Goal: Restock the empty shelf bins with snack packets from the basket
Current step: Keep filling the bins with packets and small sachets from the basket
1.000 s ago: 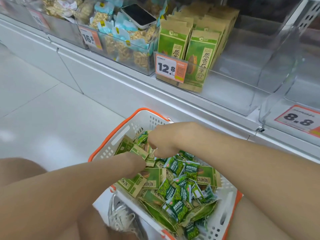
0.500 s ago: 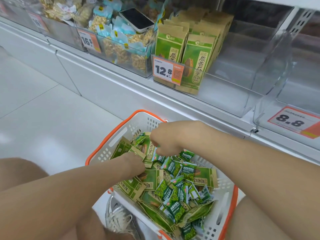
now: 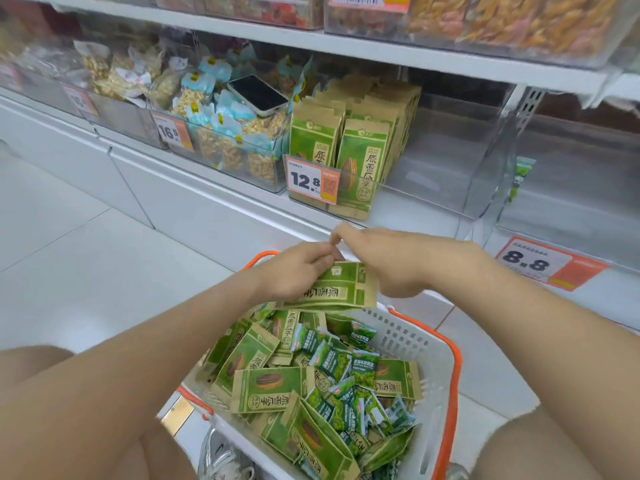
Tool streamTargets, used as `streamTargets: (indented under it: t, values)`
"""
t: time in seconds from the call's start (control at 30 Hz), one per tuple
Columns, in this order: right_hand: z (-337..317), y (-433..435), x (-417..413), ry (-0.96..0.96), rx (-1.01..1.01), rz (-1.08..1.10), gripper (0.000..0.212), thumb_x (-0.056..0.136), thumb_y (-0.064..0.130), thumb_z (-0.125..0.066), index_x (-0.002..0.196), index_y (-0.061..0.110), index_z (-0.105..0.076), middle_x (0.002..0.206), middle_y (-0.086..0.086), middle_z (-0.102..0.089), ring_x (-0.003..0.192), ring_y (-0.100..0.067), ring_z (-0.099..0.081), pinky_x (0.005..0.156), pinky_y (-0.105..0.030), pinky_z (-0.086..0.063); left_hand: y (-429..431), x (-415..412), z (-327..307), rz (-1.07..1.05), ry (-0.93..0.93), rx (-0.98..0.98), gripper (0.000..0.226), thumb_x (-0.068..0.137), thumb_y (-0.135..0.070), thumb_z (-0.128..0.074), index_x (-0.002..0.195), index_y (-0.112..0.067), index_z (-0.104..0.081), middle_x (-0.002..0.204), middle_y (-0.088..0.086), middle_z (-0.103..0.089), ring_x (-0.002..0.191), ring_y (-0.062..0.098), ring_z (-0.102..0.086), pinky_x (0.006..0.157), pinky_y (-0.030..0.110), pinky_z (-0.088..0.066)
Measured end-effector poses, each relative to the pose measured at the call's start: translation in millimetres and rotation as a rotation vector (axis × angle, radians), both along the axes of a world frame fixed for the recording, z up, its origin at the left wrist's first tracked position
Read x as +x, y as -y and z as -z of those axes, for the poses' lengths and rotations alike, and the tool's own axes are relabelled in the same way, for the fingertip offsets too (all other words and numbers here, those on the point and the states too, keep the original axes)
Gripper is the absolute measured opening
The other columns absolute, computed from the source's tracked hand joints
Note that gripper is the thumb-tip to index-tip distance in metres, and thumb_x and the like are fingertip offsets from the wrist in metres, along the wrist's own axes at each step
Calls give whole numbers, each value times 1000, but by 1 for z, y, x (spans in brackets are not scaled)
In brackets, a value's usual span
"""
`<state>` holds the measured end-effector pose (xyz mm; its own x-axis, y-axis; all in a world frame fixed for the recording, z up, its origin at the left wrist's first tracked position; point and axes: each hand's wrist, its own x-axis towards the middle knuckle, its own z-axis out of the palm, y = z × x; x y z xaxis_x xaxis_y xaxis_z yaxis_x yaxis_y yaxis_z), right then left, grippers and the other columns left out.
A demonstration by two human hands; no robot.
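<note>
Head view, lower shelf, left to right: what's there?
16.5 price tag → phone → standing seed packets → empty part of the clear bin → 8.8 price tag

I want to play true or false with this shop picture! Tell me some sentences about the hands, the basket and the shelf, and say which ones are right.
1. The left hand and the right hand hold a stack of green packets above the basket. True.
2. The phone lies in the basket. False: the phone lies on snack bags up on the shelf.
3. The basket has an orange rim. True.
4. The bin behind the 8.8 price tag is full to the top. False: the bin looks almost empty.
</note>
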<state>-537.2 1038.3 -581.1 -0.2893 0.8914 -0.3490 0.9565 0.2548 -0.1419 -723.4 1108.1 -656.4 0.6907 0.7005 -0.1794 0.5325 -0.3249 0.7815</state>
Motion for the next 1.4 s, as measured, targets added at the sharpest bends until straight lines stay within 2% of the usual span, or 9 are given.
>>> streamTargets:
  t: [0.1, 0.23, 0.43, 0.57, 0.73, 0.93, 1.07, 1.2, 1.4]
  values:
    - [-16, 6, 14, -277, 124, -26, 67, 89, 5, -71, 140, 40, -46, 88, 28, -61, 80, 8, -55, 62, -23, -38, 6, 7, -20, -176, 214, -232, 28, 112, -18, -45, 100, -18, -71, 85, -4, -72, 76, 11, -66, 78, 31, -51]
    - [-27, 10, 19, -466, 265, 16, 18, 87, 37, -82, 104, 36, -78, 92, 19, -76, 88, -3, -69, 74, -14, -49, 18, 13, -39, -131, 387, -419, 25, 108, -16, -45, 106, -2, -66, 87, 9, -73, 77, 23, -63, 82, 38, -46]
    - [-25, 8, 29, -450, 463, 435, 27, 83, 48, -82, 82, 24, -71, 70, 7, -74, 77, -15, -71, 79, -41, -58, 20, 24, -46, -87, 578, -492, 59, 106, -65, -33, 145, -30, -60, 143, 2, -65, 135, 24, -60, 118, 56, -41]
    - [-27, 10, 25, -693, 496, 691, 41, 77, 48, -88, 101, 29, -61, 78, 5, -76, 78, -12, -74, 77, -39, -60, 25, 30, -41, -211, 663, -407, 44, 114, -37, -36, 140, -13, -62, 134, 14, -70, 128, 33, -65, 113, 60, -46]
    - [-31, 15, 17, -893, 172, 722, 21, 87, 28, -84, 98, 14, -74, 80, -3, -79, 76, -18, -78, 81, -45, -65, 18, 36, -45, -316, 722, -420, 48, 114, -40, -34, 134, -9, -65, 126, 18, -73, 121, 38, -68, 108, 62, -50]
    - [-37, 7, 13, -1034, 313, 798, 20, 79, 22, -91, 88, 9, -79, 76, -4, -79, 76, -23, -78, 78, -43, -65, 11, 44, -56, -358, 727, -342, 49, 114, -43, -31, 133, -14, -65, 125, 9, -75, 120, 26, -70, 110, 52, -51]
    - [-37, -9, 14, -977, 620, 754, 20, 77, 29, -92, 86, 20, -76, 69, 5, -76, 71, -13, -76, 80, -44, -63, -2, 45, -66, -480, 624, -102, 48, 111, -53, -32, 123, -22, -67, 116, 2, -75, 112, 21, -70, 103, 52, -54]
    - [-47, -26, 28, -929, 1020, 622, 15, 82, 31, -85, 91, 29, -73, 82, 15, -75, 76, -3, -71, 83, -41, -60, -15, 40, -70, -534, 390, 352, 23, 109, -31, -48, 126, -20, -59, 122, 1, -61, 109, 16, -61, 97, 37, -50]
    - [-19, -68, 51, -657, 822, 630, 30, 83, 40, -83, 106, 28, -67, 85, 11, -73, 98, -24, -64, 87, -35, -45, -26, 33, -59, -394, -85, 685, 53, 97, -15, -57, 147, -28, -47, 149, 4, -39, 126, 36, -40, 104, 51, -40]
